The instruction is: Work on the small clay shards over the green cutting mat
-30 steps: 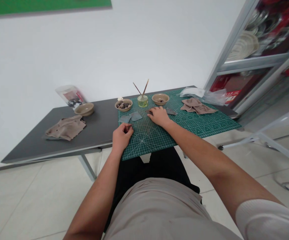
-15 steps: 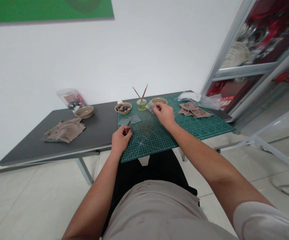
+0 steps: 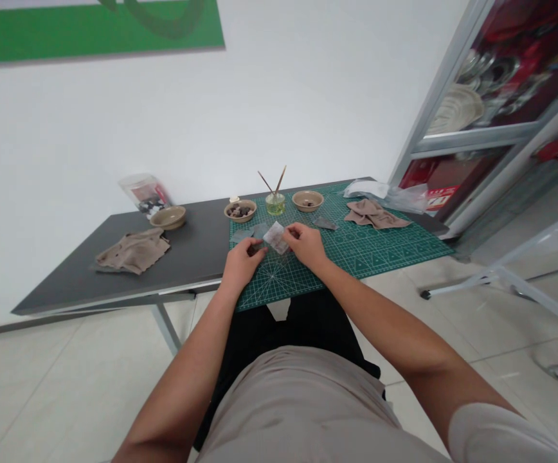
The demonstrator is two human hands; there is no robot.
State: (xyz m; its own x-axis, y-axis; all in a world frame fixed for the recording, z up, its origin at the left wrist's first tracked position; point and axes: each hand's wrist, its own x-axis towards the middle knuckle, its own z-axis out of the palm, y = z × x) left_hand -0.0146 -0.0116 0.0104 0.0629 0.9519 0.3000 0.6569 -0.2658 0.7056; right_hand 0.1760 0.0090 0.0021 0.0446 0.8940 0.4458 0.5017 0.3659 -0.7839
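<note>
My right hand (image 3: 306, 245) pinches a small pale square sheet (image 3: 276, 236) just above the green cutting mat (image 3: 370, 247). My left hand (image 3: 242, 263) is closed beside it, fingertips almost touching the sheet; something small and dark seems pinched in it, too small to name. Grey sheets (image 3: 252, 231) lie on the mat behind my hands, and another grey sheet (image 3: 325, 223) lies to the right.
On the dark table (image 3: 192, 247) stand a bowl of dark pieces (image 3: 240, 210), a glass with sticks (image 3: 275, 202), a second bowl (image 3: 307, 200) and a third bowl (image 3: 168, 217). Brown cloths (image 3: 134, 251) (image 3: 374, 214) lie left and right. A metal shelf (image 3: 472, 128) stands right.
My right hand picked a pale sheet up from near the far bowls and brought it back toward my left hand, which shifted slightly right to meet it.
</note>
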